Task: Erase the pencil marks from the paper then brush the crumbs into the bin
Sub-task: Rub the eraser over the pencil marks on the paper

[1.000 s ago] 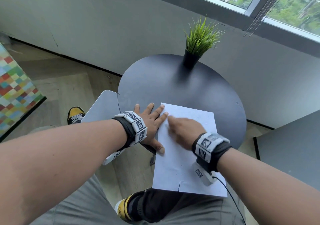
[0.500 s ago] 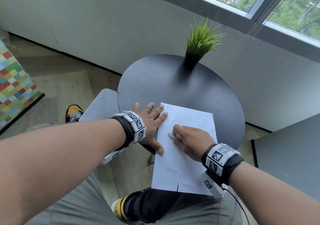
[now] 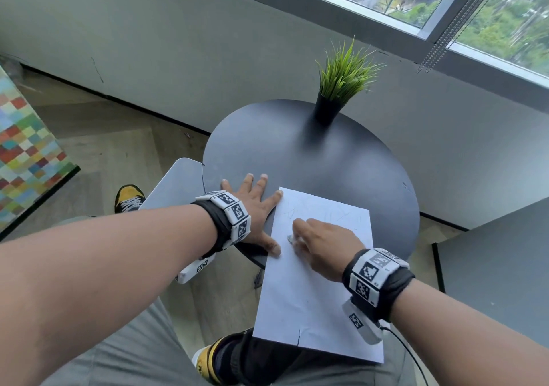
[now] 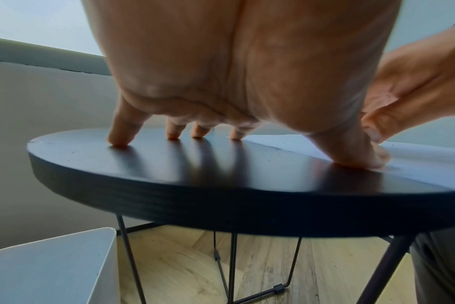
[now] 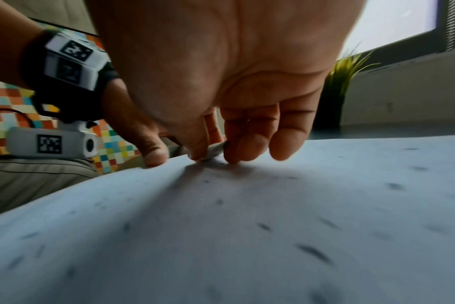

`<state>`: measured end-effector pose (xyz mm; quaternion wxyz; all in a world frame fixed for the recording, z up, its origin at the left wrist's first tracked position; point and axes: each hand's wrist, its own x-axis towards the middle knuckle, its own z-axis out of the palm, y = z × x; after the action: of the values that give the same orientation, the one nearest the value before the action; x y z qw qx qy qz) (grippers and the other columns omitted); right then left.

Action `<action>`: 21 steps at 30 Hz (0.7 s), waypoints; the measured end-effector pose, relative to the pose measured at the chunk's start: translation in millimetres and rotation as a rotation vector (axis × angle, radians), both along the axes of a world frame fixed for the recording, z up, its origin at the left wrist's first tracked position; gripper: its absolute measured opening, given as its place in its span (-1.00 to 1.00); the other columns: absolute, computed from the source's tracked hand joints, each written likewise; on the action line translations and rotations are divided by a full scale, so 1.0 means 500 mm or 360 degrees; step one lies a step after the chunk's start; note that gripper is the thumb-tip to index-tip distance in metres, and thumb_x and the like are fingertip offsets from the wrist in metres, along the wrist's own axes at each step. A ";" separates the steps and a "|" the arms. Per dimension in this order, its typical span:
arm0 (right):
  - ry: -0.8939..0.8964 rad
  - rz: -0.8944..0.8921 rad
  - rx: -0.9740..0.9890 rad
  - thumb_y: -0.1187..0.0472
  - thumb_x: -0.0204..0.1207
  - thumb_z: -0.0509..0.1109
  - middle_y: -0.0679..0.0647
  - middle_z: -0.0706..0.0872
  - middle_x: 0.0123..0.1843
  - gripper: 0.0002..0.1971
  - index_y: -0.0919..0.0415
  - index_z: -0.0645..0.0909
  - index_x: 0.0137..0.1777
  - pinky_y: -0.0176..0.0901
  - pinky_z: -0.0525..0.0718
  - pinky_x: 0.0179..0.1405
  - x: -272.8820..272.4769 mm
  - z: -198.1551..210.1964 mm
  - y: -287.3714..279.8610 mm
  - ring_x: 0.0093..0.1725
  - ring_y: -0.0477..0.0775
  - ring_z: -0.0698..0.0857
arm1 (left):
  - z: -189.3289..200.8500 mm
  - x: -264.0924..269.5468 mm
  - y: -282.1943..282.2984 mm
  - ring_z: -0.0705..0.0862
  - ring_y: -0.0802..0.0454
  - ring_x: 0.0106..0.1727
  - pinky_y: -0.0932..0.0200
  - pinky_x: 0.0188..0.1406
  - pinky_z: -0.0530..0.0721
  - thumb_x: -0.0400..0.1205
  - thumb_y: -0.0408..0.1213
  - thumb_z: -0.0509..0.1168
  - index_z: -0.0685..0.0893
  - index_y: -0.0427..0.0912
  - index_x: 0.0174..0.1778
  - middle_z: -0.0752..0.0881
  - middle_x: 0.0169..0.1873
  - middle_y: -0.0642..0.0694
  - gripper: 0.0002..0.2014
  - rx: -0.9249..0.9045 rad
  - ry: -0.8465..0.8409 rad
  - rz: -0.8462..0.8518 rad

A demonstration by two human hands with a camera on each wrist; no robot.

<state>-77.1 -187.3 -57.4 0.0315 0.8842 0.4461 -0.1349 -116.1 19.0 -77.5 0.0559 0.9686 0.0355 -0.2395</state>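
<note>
A white sheet of paper [image 3: 315, 296] lies on the round black table [image 3: 297, 154], its near half hanging over the table's edge above my lap. Faint pencil marks [image 3: 332, 214] show near its far edge, and dark eraser crumbs [image 5: 312, 253] are scattered over it. My left hand [image 3: 252, 204] lies flat with spread fingers on the table, index finger and thumb touching the sheet's left edge. My right hand [image 3: 320, 243] pinches a small white eraser [image 3: 290, 238] and presses it to the paper [image 5: 247, 226]. The eraser [image 5: 216, 151] shows between thumb and fingers.
A white bin [image 3: 178, 183] stands on the floor left of the table, under my left wrist; its rim [image 4: 65, 246] shows below the tabletop. A potted grass plant [image 3: 341, 88] stands at the table's far side. A grey surface [image 3: 499, 266] lies to the right.
My right hand with the eraser has slid toward me and to the left across the paper, away from the far marks. The left hand has stayed flat in place.
</note>
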 end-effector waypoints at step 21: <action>0.0070 0.0014 -0.0051 0.04 0.63 0.22 0.12 0.70 0.09 -0.78 0.04 0.39 0.22 0.05 0.63 -0.17 0.025 0.001 0.094 0.03 0.30 0.71 | 0.022 0.010 -0.009 -0.30 -0.39 0.74 -0.83 0.41 0.10 0.18 0.69 0.31 -0.34 0.17 0.75 -0.39 0.75 0.04 0.40 0.0016 0.0112 -0.0043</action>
<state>-64.6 -140.1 -56.9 0.0362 0.8784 0.4485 -0.1613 -111.2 14.4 -66.3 0.0465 0.9603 0.0255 -0.2740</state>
